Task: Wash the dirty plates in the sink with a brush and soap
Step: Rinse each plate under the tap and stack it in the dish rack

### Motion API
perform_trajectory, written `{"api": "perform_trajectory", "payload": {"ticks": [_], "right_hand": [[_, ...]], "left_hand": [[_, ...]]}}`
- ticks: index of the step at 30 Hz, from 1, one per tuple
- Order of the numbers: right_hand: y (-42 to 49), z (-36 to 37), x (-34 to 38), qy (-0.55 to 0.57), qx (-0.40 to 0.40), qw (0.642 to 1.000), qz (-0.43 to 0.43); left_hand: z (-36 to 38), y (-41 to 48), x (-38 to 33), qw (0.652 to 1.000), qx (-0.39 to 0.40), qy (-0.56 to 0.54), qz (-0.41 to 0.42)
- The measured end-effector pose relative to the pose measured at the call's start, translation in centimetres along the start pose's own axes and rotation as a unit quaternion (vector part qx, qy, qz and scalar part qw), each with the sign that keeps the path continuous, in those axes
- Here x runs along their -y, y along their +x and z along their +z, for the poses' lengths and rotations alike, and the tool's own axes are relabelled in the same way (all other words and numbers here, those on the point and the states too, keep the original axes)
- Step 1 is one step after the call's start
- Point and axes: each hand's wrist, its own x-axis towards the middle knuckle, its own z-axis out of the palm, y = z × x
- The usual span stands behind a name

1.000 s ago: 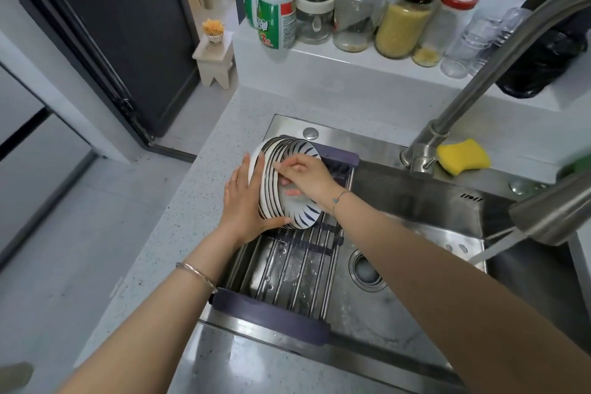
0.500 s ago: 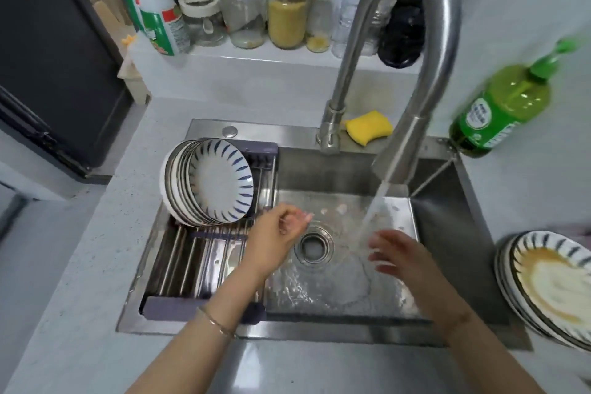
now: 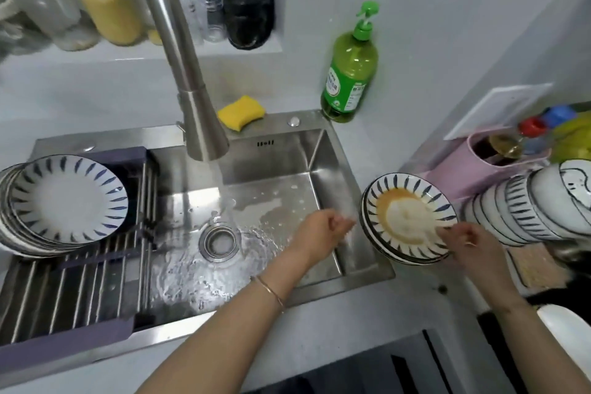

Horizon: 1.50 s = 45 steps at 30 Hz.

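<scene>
Dirty plates [image 3: 380,246] stacked on counter [image 3: 399,313], mid-right of frame, beside sink [image 3: 319,157].
R hand [image 3: 470,241] pinches top plate [image 3: 406,217] rim; L hand [image 3: 321,230] curled, holds nothing, over sink's right part.

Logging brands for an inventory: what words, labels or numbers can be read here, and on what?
Green soap bottle label: white print, too blurred to read.
Jars on the shelf: no legible label.
Dirty plate: blue painted strokes only, no text.
Nothing else shows writing.
</scene>
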Motion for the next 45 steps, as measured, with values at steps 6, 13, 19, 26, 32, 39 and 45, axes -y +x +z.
{"api": "perform_trajectory", "payload": {"ticks": [6,13,19,26,32,39,45], "right_hand": [[2.5,-1.2,-2.8,-0.083,0.015,0.996,0.016],[3.8,-1.1,-3.8,-0.172,0.033,0.984,-0.008],[4.5,-1.6,-3.7,-0.139,0.041,0.989,-0.002],[3.9,-2.2,-2.8,0.085,0.048,0.994,0.050],[2.6,-1.7,-0.6,0.232,0.037,0.968,0.084],[1.1,5.0,6.0,0.268,0.146,0.951,0.052],[-1.9,13.8,9.3,0.269,0.276,0.922,0.026]], "left_hand": [[4.0,2.5,-2.7,0.997,0.019,0.063,-0.039],[5.0,3.5,-3.3,0.978,-0.008,0.210,-0.014],[5.3,3.4,-4.0,0.968,-0.003,0.249,-0.014],[5.6,3.0,-3.3,0.990,-0.011,0.136,-0.030],[4.2,1.0,-3.0,0.988,-0.037,-0.134,-0.060],[-2.4,-2.4,0.0,0.912,-0.122,-0.374,-0.117],[-8.7,-6.6,5.0,0.902,-0.203,-0.350,-0.151]]}}
